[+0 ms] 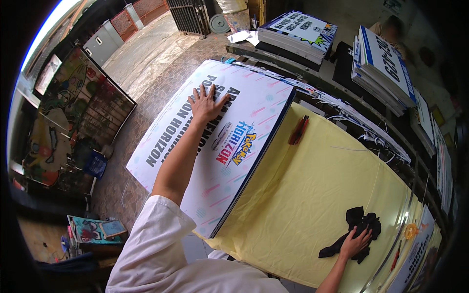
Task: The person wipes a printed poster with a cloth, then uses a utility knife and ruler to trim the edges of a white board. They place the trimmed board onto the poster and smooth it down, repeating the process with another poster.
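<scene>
In the head view, the left hand [207, 105] lies flat at ten o'clock, fingers spread and gripping nothing, on a printed white board [210, 161] reaching mostly toward six o'clock from it. At four o'clock the right hand [356, 242] rests on a black cloth [360, 218] over the yellow surface [293, 195]; whether it grips, I cannot tell. The left forearm [181, 151] hides some lettering, and the lower edge crops the right forearm [336, 271].
</scene>
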Available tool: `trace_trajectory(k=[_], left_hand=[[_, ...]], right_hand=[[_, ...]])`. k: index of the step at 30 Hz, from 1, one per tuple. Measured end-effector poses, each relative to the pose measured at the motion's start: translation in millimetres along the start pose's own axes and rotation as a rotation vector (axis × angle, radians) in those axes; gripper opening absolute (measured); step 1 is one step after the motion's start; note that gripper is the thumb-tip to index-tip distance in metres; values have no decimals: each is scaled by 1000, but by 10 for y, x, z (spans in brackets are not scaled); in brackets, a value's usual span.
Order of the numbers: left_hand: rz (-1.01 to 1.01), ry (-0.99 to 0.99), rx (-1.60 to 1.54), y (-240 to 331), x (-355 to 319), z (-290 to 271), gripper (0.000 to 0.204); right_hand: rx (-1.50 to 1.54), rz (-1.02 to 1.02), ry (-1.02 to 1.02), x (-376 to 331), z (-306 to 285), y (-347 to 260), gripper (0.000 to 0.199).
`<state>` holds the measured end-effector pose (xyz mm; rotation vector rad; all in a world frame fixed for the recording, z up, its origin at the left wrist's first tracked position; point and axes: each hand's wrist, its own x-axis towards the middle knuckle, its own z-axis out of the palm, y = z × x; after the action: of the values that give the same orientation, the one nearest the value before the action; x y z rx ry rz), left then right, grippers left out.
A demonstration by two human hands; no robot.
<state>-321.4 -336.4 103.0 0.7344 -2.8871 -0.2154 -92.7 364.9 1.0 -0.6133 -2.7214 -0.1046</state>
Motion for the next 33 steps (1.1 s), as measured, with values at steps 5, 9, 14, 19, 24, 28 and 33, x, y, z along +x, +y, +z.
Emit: trace_trajectory(k=[5,9,14,19,24,28,33], left_hand=[[22,-36,8,-29,46,37,90],[54,67,53,-169,183,344,84],[433,127,484,-567,414,543,54],[2,25,240,-628,779,392,105],[182,-23,677,-383,649,415,71],[195,274,628,-246,511,248,51],[216,304,305,-96,290,154,57]], right_hand=[[-2,37,-26,19,-8,-33,63],[90,-19,33,12,-30,18,66],[72,-10,-82,-62,-127,-183,83],[322,-21,-70,-93,-441,-236,87],[524,156,257,-261,-672,869,45],[548,627,397,-269,-668,2246,25],[142,793,161,-177,-502,3538,23]])
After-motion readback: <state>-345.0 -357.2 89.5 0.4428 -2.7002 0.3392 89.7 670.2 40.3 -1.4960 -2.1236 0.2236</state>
